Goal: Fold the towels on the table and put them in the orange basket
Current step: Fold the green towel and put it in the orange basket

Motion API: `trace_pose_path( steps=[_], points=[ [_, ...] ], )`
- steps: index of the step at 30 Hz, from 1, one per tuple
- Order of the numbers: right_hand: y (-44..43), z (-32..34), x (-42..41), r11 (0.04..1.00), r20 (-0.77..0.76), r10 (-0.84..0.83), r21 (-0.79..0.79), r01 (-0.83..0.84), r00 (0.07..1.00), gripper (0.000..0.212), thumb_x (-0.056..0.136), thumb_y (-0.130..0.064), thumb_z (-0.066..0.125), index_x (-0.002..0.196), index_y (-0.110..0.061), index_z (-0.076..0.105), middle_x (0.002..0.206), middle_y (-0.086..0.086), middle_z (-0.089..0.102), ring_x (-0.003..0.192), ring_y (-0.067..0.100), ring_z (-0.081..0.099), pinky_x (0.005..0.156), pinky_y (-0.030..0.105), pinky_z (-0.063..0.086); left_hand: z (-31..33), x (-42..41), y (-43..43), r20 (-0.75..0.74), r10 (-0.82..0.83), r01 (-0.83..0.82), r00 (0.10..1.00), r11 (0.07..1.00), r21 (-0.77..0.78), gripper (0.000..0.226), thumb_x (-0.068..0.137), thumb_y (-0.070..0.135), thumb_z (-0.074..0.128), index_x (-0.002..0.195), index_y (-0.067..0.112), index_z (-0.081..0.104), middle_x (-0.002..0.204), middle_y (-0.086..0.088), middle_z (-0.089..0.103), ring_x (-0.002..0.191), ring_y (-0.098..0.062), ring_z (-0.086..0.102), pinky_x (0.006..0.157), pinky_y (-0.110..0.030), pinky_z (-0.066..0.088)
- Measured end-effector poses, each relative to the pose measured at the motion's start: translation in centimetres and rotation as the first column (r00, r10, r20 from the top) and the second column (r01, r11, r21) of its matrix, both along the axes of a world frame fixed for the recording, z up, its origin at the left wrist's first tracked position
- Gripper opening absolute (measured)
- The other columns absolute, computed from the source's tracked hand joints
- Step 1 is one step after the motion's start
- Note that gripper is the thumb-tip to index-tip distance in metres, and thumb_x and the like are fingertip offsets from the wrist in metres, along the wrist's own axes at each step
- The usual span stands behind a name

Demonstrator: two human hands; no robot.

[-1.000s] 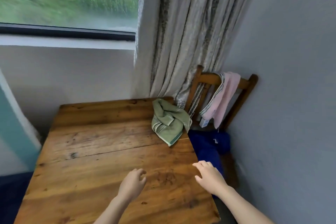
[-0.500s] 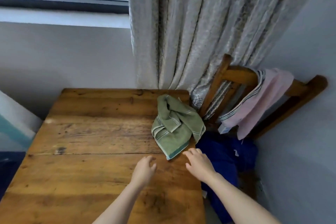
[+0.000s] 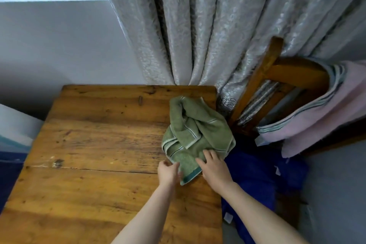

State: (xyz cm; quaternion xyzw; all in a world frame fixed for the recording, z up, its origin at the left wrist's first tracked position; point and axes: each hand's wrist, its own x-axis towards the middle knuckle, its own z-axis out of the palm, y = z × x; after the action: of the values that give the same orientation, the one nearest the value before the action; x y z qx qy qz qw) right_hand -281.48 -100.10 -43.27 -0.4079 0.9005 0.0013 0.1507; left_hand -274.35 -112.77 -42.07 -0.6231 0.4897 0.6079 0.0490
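Note:
A crumpled green towel (image 3: 195, 134) with pale stripes lies at the far right of the wooden table (image 3: 99, 144), its near corner pointing toward me. My right hand (image 3: 214, 168) rests on that near corner with its fingers spread. My left hand (image 3: 168, 172) is at the towel's near left edge with its fingers curled against the cloth; whether it pinches the edge is unclear. No orange basket is in view.
A wooden chair (image 3: 277, 77) stands just right of the table, with a pink striped towel (image 3: 326, 121) draped over its back and dark blue cloth (image 3: 263, 174) on its seat. A grey curtain (image 3: 198, 25) hangs behind the table's far right corner.
Both hands moved forward across the table to the green towel; the right one now lies on it and the left reaches its edge. The view has come closer and tilted down.

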Motion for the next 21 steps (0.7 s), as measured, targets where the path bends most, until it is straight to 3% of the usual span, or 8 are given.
trace_pose_path(
  steps=[2,5,8,10,13,16,19,21],
  points=[
    [-0.1,-0.2,0.1,0.999,-0.033,0.02,-0.044,-0.021,0.999,0.045,0.029,-0.019,0.091,0.068,-0.023,0.07,0.082,0.005,0.067,0.071,0.023,0.065,0.046,0.027,0.052,0.1,-0.4,0.4,0.019,-0.024,0.024,1.0,1.0,-0.001,0.017,0.089,0.012,0.059,0.102,0.003,0.054,0.078,-0.011,0.061,0.057,-0.019,0.055,0.047,-0.024,0.043],
    [-0.1,0.5,-0.1,0.993,-0.032,-0.05,-0.104,0.046,0.998,0.032,0.045,-0.019,0.089,0.071,-0.022,0.07,0.081,0.003,0.065,0.072,0.022,0.064,0.047,0.026,0.049,0.7,-0.9,1.0,0.047,-0.081,0.084,0.996,0.995,-0.059,0.011,0.086,0.014,0.063,0.078,0.009,0.058,0.073,-0.007,0.06,0.071,-0.023,0.06,0.064,-0.029,0.049],
    [0.2,1.8,-0.3,0.963,0.135,-0.134,-0.218,0.161,0.982,0.028,0.088,-0.013,0.056,0.115,-0.015,0.063,0.116,0.006,0.059,0.11,0.026,0.053,0.084,0.035,0.047,2.2,-0.9,0.7,-0.001,-0.12,0.119,0.993,0.987,-0.105,0.016,0.084,0.012,0.062,0.069,0.01,0.057,0.071,-0.008,0.06,0.07,-0.023,0.057,0.068,-0.031,0.046],
    [0.5,3.4,-0.2,0.899,0.226,-0.228,-0.325,0.294,0.947,0.032,0.095,-0.011,0.042,0.124,-0.013,0.055,0.123,0.004,0.056,0.116,0.022,0.048,0.092,0.03,0.041,4.2,-0.7,-0.2,-0.066,-0.141,0.131,0.988,0.983,-0.132,0.021,0.083,0.011,0.061,0.064,0.01,0.052,0.067,-0.009,0.053,0.064,-0.022,0.048,0.063,-0.03,0.039],
    [-0.1,8.0,-0.3,0.727,0.342,-0.38,-0.463,0.506,0.859,0.027,0.095,-0.01,0.044,0.118,-0.012,0.057,0.118,0.003,0.058,0.102,0.022,0.056,0.08,0.03,0.045,8.9,0.0,-1.7,-0.201,-0.147,0.108,0.968,0.975,-0.196,0.021,0.084,0.013,0.058,0.065,0.009,0.052,0.068,-0.009,0.053,0.065,-0.019,0.046,0.058,-0.028,0.035],
    [-1.6,14.1,0.2,0.592,0.413,-0.379,-0.579,0.56,0.828,0.021,0.093,-0.008,0.047,0.109,-0.015,0.059,0.104,-0.001,0.06,0.09,0.02,0.058,0.078,0.034,0.048,15.3,1.1,-3.4,-0.374,-0.188,0.087,0.908,0.959,-0.271,0.017,0.087,0.012,0.056,0.072,0.005,0.059,0.069,-0.006,0.056,0.064,-0.015,0.049,0.056,-0.026,0.038],
    [-3.0,21.0,1.8,0.453,0.408,-0.342,-0.718,0.529,0.846,0.014,0.089,-0.004,0.053,0.1,-0.009,0.061,0.079,-0.008,0.055,0.074,0.006,0.052,0.068,0.015,0.043,20.8,2.8,-5.4,-0.49,-0.196,0.019,0.849,0.939,-0.343,0.013,0.082,0.011,0.058,0.072,0.004,0.062,0.068,-0.004,0.054,0.065,-0.013,0.044,0.058,-0.026,0.037],
    [-3.8,24.9,3.3,0.397,0.422,-0.328,-0.75,0.529,0.845,0.011,0.088,-0.002,0.055,0.095,-0.007,0.062,0.071,-0.007,0.052,0.064,0.004,0.047,0.058,0.01,0.037,23.9,4.3,-6.8,-0.553,-0.199,-0.01,0.809,0.936,-0.351,0.013,0.079,0.01,0.059,0.067,0.006,0.063,0.066,-0.002,0.053,0.065,-0.014,0.043,0.059,-0.026,0.037]
  ],
)
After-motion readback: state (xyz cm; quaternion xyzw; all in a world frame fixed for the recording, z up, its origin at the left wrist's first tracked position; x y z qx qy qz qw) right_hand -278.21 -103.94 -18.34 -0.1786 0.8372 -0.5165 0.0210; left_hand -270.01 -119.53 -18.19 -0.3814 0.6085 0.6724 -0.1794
